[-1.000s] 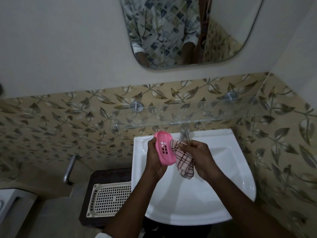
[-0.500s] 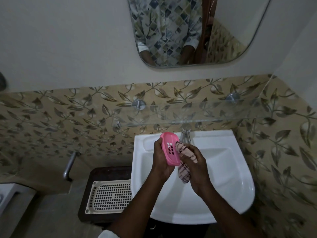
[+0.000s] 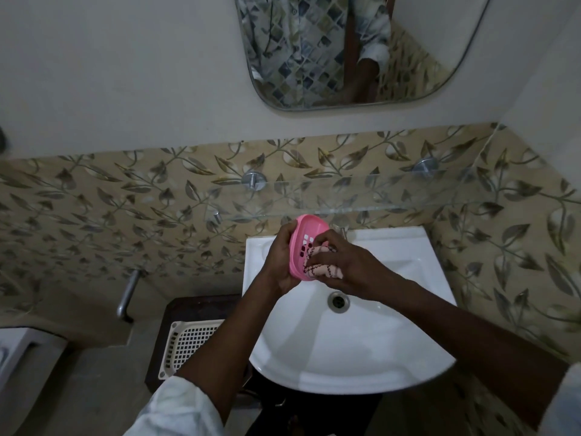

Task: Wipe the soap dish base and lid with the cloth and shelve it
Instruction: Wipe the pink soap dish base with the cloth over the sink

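1. While we are looking down over a white sink (image 3: 393,341), we are seeing its drain (image 3: 338,301) in the middle of the bowl.
2. We are holding a slotted pink soap dish piece (image 3: 306,243) above the back of the sink. It is tilting on its side with its hollow facing right.
3. A bunched checked cloth (image 3: 323,270) is sitting partly inside that hollow.
4. Our left hand (image 3: 281,262) is gripping the dish from behind, with the fingers curling round its left rim.
5. Our right hand (image 3: 349,265) is pinching the cloth with bent fingers and pressing it against the inside of the dish.
6. A glass shelf (image 3: 377,196) is running along the leaf-patterned tiles just above the dish.
7. A pale mesh tray (image 3: 188,344) is lying on a dark stand (image 3: 195,306) to the left of the sink.
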